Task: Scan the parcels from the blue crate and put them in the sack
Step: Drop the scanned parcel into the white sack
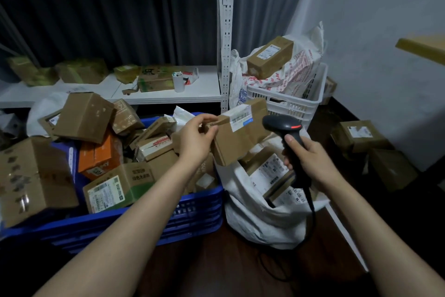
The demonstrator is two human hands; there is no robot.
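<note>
Scan step: left hand (196, 139) is gripping box (237, 134) over sack (262, 219), label up; right hand (310, 159) is clutching scanner (285, 125) pointing at it. Next: drop box into sack, w/ crate (192, 210) still full.

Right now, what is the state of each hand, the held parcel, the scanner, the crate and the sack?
parcel: lifted, label on top.
left hand: holds the parcel.
scanner: head turned toward the parcel.
right hand: grips the scanner.
blue crate: heaped with parcels.
sack: open, partly filled.
</note>
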